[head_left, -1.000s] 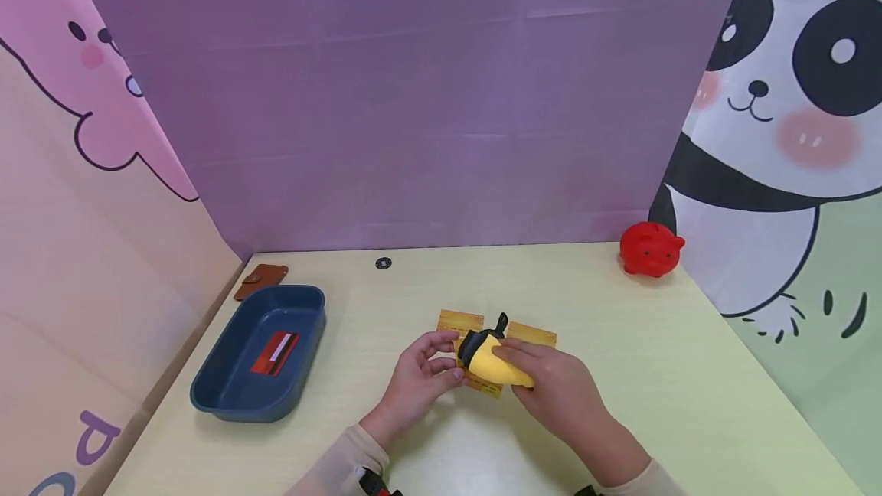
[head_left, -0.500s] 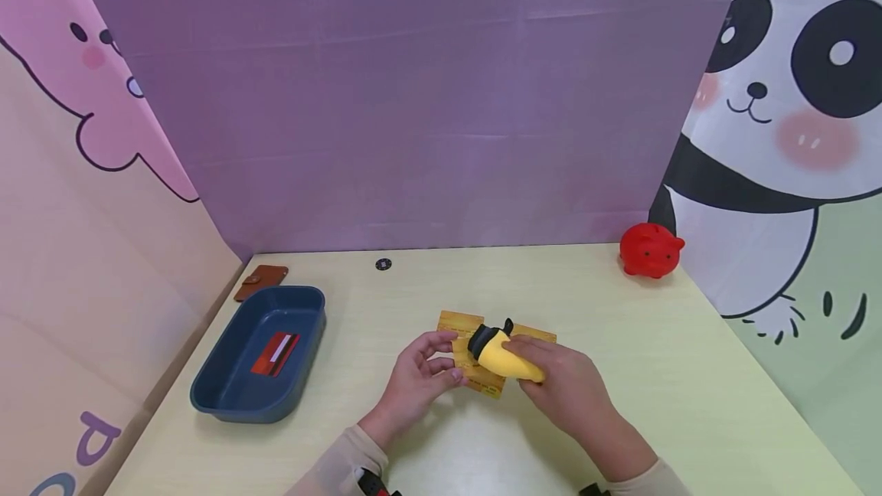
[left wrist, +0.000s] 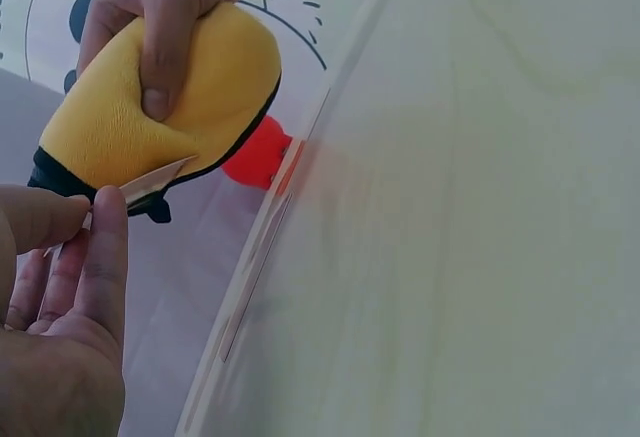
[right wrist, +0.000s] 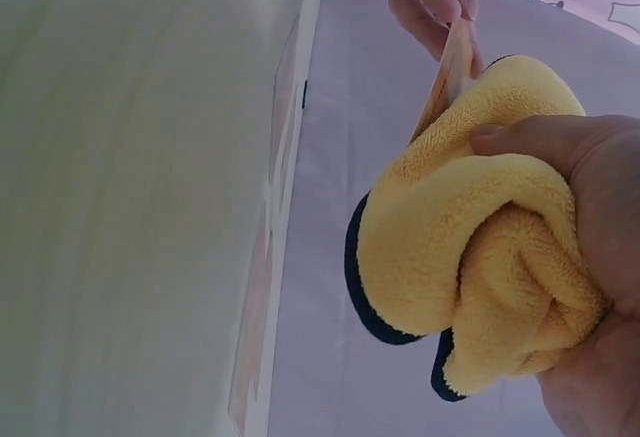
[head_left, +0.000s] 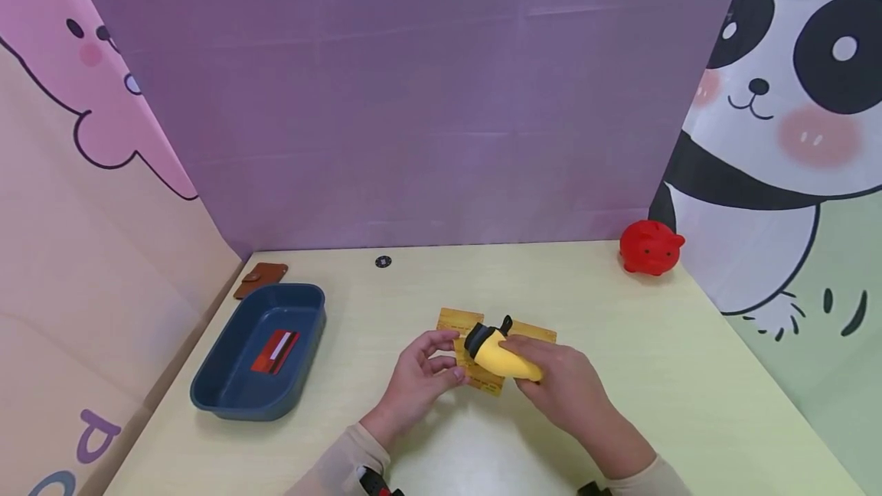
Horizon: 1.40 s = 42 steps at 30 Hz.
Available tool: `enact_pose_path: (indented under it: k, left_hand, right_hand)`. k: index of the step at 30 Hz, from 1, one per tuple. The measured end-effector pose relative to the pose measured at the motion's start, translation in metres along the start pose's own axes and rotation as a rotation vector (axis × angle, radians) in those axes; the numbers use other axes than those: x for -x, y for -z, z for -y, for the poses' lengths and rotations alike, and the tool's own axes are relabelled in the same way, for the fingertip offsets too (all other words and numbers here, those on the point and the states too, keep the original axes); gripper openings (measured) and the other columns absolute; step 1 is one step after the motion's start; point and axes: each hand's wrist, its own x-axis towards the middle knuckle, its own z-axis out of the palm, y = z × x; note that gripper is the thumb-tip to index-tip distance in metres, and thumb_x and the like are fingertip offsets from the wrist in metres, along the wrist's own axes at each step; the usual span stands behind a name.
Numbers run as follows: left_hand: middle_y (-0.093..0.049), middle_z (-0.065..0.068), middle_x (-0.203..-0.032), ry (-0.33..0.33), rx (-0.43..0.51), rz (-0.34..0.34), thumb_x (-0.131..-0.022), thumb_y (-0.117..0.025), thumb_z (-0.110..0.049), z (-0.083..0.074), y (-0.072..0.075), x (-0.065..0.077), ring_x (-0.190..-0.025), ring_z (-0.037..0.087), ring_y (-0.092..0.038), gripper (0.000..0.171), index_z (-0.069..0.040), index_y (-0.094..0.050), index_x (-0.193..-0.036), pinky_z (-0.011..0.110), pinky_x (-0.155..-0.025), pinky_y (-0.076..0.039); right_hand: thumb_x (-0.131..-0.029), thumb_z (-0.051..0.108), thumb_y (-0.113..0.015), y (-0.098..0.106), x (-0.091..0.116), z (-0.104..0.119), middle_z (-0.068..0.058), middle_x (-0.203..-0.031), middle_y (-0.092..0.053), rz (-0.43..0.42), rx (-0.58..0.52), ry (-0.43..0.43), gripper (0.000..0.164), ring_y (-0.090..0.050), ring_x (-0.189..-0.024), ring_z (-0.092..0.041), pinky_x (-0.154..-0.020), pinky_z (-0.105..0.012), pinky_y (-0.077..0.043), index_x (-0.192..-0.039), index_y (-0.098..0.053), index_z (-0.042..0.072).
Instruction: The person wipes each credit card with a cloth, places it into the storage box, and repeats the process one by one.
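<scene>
My right hand (head_left: 561,385) grips a bunched yellow cloth (head_left: 506,358) with black edging, its fingers curled around the folds. The cloth (right wrist: 440,247) lies against a thin gold card (head_left: 488,380). My left hand (head_left: 422,377) pinches the left edge of that card between thumb and fingers. In the left wrist view the card (left wrist: 158,179) appears nearly edge-on under the cloth. Behind the hands, two more gold cards lie on the table, a left card (head_left: 460,318) and a right card (head_left: 536,332); the cloth and right hand partly hide the right one.
A blue bin (head_left: 313,347) with a red card (head_left: 276,352) inside stands on the left. Behind it lies a brown leather wallet (head_left: 262,278). A black round chip (head_left: 383,262) is near the back edge, and a red piggy bank (head_left: 650,247) sits at the back right.
My right hand has shifted the cloth slightly to the right across the card, then a little back to the left. The left hand has stayed in place with the card.
</scene>
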Motion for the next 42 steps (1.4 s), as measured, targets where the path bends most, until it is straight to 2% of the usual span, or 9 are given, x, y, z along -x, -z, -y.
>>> enact_pose_path:
  k: [8, 14, 16, 23, 31, 36, 42]
  left_hand:
    - [-0.057, 0.017, -0.127, -0.015, -0.004, -0.019, -0.091, -0.072, 0.014, -0.001, 0.001, -0.001, -0.109, 0.027, -0.068, 0.057, 0.0, -0.053, -0.143, 0.041, -0.091, -0.062]
    - [-0.057, 0.016, -0.129, -0.011, -0.008, 0.013, -0.091, -0.073, 0.011, 0.003, -0.001, -0.001, -0.109, 0.027, -0.069, 0.056, -0.003, -0.054, -0.142, 0.044, -0.094, -0.061]
    - [-0.056, 0.017, -0.129, -0.011, -0.004, 0.013, -0.091, -0.073, 0.012, 0.003, -0.002, -0.001, -0.109, 0.028, -0.069, 0.055, -0.003, -0.055, -0.141, 0.045, -0.094, -0.061]
    - [-0.055, 0.017, -0.127, 0.0, 0.001, -0.011, -0.091, -0.072, 0.014, 0.0, 0.0, 0.0, -0.109, 0.028, -0.068, 0.055, -0.003, -0.055, -0.141, 0.044, -0.092, -0.062]
    - [-0.055, 0.02, -0.129, -0.019, 0.006, -0.015, -0.091, -0.07, 0.016, -0.004, 0.005, 0.001, -0.11, 0.029, -0.067, 0.058, -0.002, -0.053, -0.144, 0.043, -0.092, -0.061]
    - [-0.055, 0.02, -0.129, -0.035, -0.008, -0.015, -0.091, -0.07, 0.016, -0.005, 0.007, 0.001, -0.109, 0.029, -0.066, 0.058, -0.004, -0.054, -0.143, 0.042, -0.092, -0.062]
    - [-0.055, 0.019, -0.14, -0.045, -0.024, -0.014, -0.092, -0.067, 0.016, -0.004, 0.01, 0.002, -0.109, 0.028, -0.066, 0.048, 0.001, -0.058, -0.137, 0.041, -0.092, -0.062]
  right_hand:
    - [-0.074, 0.002, -0.091, 0.003, 0.0, 0.0, 0.003, -0.116, -0.077, 0.027, 0.012, -0.067, 0.049, -0.075, -0.099, -0.023, -0.079, -0.043, -0.063, -0.117, -0.08, 0.021]
    - [-0.072, 0.002, -0.09, -0.002, -0.001, 0.006, -0.001, -0.117, -0.078, 0.004, -0.043, 0.039, 0.047, -0.076, -0.104, -0.022, -0.08, -0.043, -0.064, -0.115, -0.081, 0.02]
    - [-0.072, 0.001, -0.09, -0.003, -0.001, 0.007, -0.001, -0.116, -0.078, 0.002, -0.049, 0.041, 0.047, -0.076, -0.104, -0.023, -0.079, -0.042, -0.064, -0.115, -0.081, 0.02]
    - [-0.074, 0.001, -0.09, 0.003, 0.0, 0.001, 0.003, -0.115, -0.078, 0.02, -0.036, -0.082, 0.051, -0.075, -0.094, -0.022, -0.073, -0.039, -0.061, -0.119, -0.08, 0.021]
    - [-0.076, 0.006, -0.093, 0.009, 0.001, -0.013, 0.004, -0.114, -0.078, -0.006, -0.16, -0.157, 0.05, -0.064, -0.081, -0.011, -0.069, -0.033, -0.057, -0.121, -0.079, 0.022]
    - [-0.079, 0.008, -0.091, 0.012, 0.002, -0.018, 0.002, -0.114, -0.078, 0.006, -0.182, -0.187, 0.049, -0.065, -0.082, -0.012, -0.071, -0.036, -0.058, -0.125, -0.077, 0.02]
    - [-0.08, 0.007, -0.09, 0.015, 0.002, -0.022, 0.0, -0.114, -0.078, -0.012, -0.18, -0.195, 0.049, -0.068, -0.086, -0.015, -0.074, -0.041, -0.06, -0.126, -0.077, 0.019]
